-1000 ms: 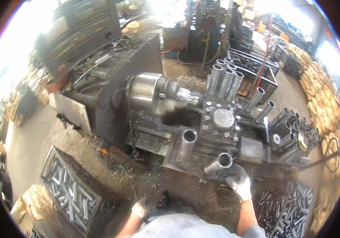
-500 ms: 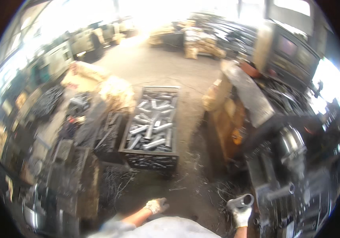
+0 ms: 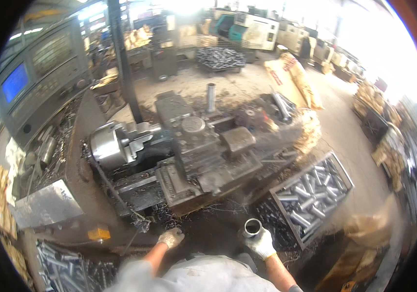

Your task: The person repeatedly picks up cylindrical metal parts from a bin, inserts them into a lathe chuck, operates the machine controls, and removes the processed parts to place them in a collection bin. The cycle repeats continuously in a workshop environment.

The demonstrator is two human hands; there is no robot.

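Observation:
My right hand (image 3: 262, 244), in a whitish work glove, is closed around a short metal tube (image 3: 253, 227), whose round open end faces up. The gloved left hand (image 3: 171, 238) hangs in front of the lathe with nothing visible in it and its fingers loosely bent. Ahead of me is the lathe: its metal chuck (image 3: 109, 146) is on the left, and the dark carriage (image 3: 191, 146) sits in the middle. Another metal tube (image 3: 211, 97) stands upright behind the carriage. To the right of my right hand, a metal bin (image 3: 286, 221) contains many loose tubes.
More tubes lie in a container (image 3: 60, 265) at the lower left. A control cabinet with a blue screen (image 3: 15, 82) stands at the far left. A cart piled with parts (image 3: 220, 57) is at the back. A brown sack (image 3: 291, 80) stands behind the lathe.
My view has swung left, from the aisle and tube bin to the lathe. The bin now appears at the right. My right hand still holds the tube.

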